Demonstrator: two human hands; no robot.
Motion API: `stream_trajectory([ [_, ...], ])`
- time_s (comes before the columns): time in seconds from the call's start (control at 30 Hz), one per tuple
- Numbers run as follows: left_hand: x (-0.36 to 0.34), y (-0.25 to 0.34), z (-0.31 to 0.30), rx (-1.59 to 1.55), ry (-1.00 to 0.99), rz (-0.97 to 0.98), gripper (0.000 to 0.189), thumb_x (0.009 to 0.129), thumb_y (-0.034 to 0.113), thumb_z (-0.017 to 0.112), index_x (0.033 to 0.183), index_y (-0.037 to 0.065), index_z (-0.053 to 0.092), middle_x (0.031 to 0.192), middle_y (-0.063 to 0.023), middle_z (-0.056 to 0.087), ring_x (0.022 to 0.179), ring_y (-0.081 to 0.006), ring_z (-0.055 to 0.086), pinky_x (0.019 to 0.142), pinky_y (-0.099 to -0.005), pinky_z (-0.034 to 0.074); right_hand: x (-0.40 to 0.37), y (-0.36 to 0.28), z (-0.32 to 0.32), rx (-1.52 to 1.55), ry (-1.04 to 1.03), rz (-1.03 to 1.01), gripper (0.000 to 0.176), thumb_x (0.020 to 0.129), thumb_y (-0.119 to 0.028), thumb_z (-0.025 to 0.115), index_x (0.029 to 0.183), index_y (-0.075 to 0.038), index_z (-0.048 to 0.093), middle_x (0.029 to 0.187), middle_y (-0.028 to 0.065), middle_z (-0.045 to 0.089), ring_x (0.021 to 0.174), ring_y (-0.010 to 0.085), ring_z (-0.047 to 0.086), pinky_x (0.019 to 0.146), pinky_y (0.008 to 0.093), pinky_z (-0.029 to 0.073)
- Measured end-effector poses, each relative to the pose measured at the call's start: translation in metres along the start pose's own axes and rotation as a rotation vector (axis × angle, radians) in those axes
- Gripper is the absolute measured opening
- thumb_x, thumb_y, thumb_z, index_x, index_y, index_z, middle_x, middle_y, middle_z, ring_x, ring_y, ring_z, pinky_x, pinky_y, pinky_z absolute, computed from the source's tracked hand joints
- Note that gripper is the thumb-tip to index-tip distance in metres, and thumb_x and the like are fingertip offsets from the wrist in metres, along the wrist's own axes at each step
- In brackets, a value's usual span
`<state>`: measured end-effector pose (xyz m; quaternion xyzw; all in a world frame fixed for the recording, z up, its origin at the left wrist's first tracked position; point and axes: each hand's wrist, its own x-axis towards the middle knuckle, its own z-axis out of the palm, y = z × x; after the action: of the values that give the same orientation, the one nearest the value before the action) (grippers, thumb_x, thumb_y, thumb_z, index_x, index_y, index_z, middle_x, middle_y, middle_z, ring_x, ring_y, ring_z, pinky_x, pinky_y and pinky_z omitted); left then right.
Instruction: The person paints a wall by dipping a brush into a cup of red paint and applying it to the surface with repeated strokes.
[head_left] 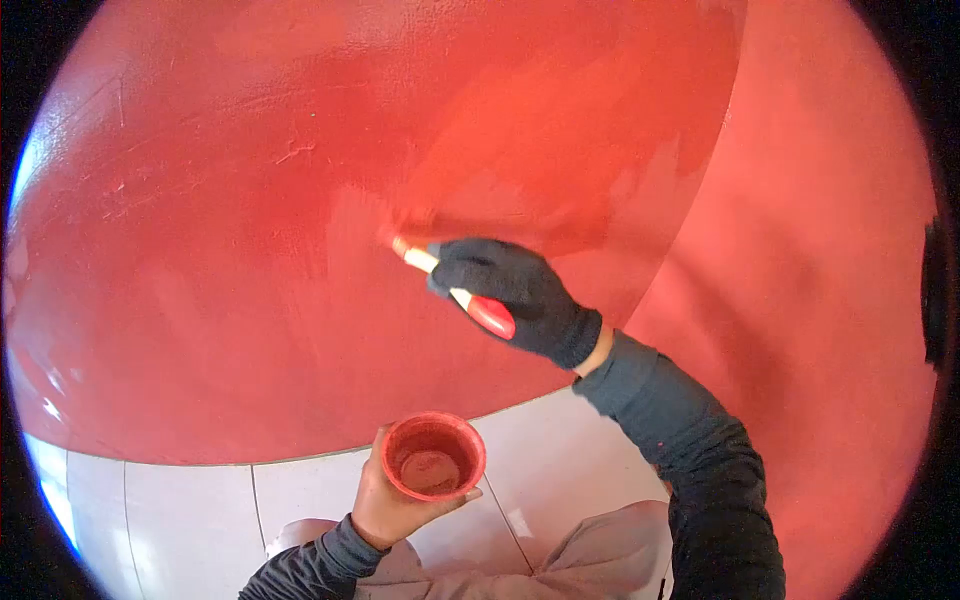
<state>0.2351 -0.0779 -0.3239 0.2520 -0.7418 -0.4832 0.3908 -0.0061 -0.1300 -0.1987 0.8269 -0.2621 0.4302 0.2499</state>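
My right hand (515,290), in a black glove, is closed round a paintbrush (462,299) with a pale and red handle. The brush tip points up and left and meets a large curved red surface (250,250), where wet-looking brighter red paint lies above and to the right. My bare left hand (390,500) is wrapped round a red cup (436,414), held upright near the bottom centre. Red paint coats the inside of the cup.
White floor tiles (200,500) with dark joints lie below the curved edge of the red surface. Another, lighter red area (820,200) extends along the right side. My legs (610,550) are folded at the bottom.
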Motion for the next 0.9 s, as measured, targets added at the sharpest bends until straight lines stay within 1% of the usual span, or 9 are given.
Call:
stream_trajectory([
  [0.07,0.001,0.000,-0.001,0.013,0.009,0.015,0.079,0.055,0.016,0.087,0.116,0.003,0.040,0.112,-0.0100,0.055,0.105,-0.0189,0.054,0.089,-0.0343,0.046,0.008,-0.002,0.007,0.176,0.025,0.081,0.016,0.081,-0.004,0.060,0.097,-0.007,0.061,0.089,0.0102,0.062,0.088,0.0243,0.061,0.078,0.0353,0.048],
  [0.17,0.001,0.001,-0.006,-0.013,0.002,0.035,0.080,0.054,0.017,0.088,0.117,0.004,0.040,0.112,-0.0098,0.055,0.105,-0.0189,0.054,0.089,-0.0343,0.045,0.044,0.038,-0.040,0.104,0.364,0.296,0.010,0.083,-0.002,0.057,0.093,-0.003,0.060,0.089,0.0067,0.062,0.084,0.0158,0.059,0.077,0.0302,0.047],
  [0.27,0.001,0.000,-0.006,-0.033,-0.009,0.019,0.080,0.054,0.018,0.088,0.117,0.004,0.040,0.112,-0.0099,0.055,0.105,-0.0191,0.054,0.089,-0.0344,0.045,0.065,0.065,-0.089,-0.133,0.661,0.173,0.009,0.085,-0.002,0.056,0.094,-0.003,0.060,0.081,-0.0008,0.057,0.071,0.0102,0.053,0.065,0.0253,0.045],
  [0.37,-0.001,0.000,-0.011,0.008,0.001,0.030,0.080,0.053,0.019,0.088,0.116,0.004,0.040,0.112,-0.0100,0.055,0.105,-0.0190,0.054,0.089,-0.0341,0.045,0.057,0.054,-0.060,-0.284,0.509,0.127,0.011,0.083,-0.002,0.059,0.094,-0.003,0.060,0.083,0.0030,0.060,0.074,0.0149,0.057,0.068,0.0286,0.047],
  [0.43,-0.002,-0.001,-0.011,-0.057,0.005,0.003,0.081,0.053,0.019,0.088,0.116,0.004,0.041,0.112,-0.0101,0.055,0.105,-0.0189,0.054,0.089,-0.0343,0.045,0.037,0.022,-0.013,-0.284,0.198,0.051,0.012,0.081,-0.004,0.059,0.092,-0.005,0.061,0.086,0.0101,0.061,0.083,0.0251,0.061,0.074,0.0332,0.048],
  [0.53,-0.001,0.001,-0.015,-0.014,-0.006,0.028,0.081,0.053,0.019,0.088,0.117,0.004,0.040,0.112,-0.0103,0.055,0.105,-0.0188,0.054,0.089,-0.0347,0.045,0.019,-0.011,0.034,0.021,0.018,-0.004,0.013,0.079,-0.006,0.061,0.092,-0.007,0.061,0.087,0.0110,0.061,0.086,0.0288,0.060,0.074,0.0367,0.048],
  [0.6,0.002,0.000,-0.001,-0.010,0.011,0.023,0.081,0.053,0.019,0.088,0.117,0.004,0.040,0.113,-0.0104,0.055,0.105,-0.0188,0.054,0.090,-0.0350,0.045,0.008,-0.011,0.036,0.276,0.062,0.082,0.012,0.079,-0.004,0.061,0.092,-0.006,0.061,0.087,0.0101,0.060,0.085,0.0259,0.060,0.074,0.0351,0.048],
  [0.77,0.003,0.004,0.001,-0.025,0.021,0.015,0.082,0.052,0.020,0.089,0.117,0.004,0.041,0.113,-0.0104,0.055,0.106,-0.0189,0.054,0.090,-0.0347,0.045,0.039,0.059,-0.029,0.060,0.540,0.268,0.006,0.086,-0.004,0.057,0.091,-0.003,0.057,0.081,0.0010,0.056,0.072,0.0078,0.052,0.063,0.0235,0.043],
  [0.9,0.001,0.000,0.000,0.002,0.023,0.017,0.083,0.052,0.021,0.089,0.117,0.004,0.041,0.113,-0.0097,0.055,0.106,-0.0188,0.054,0.090,-0.0345,0.045,0.039,0.060,-0.043,-0.256,0.734,0.105,0.012,0.082,0.001,0.058,0.094,-0.003,0.060,0.091,0.0085,0.062,0.085,0.0188,0.060,0.076,0.0277,0.047],
])
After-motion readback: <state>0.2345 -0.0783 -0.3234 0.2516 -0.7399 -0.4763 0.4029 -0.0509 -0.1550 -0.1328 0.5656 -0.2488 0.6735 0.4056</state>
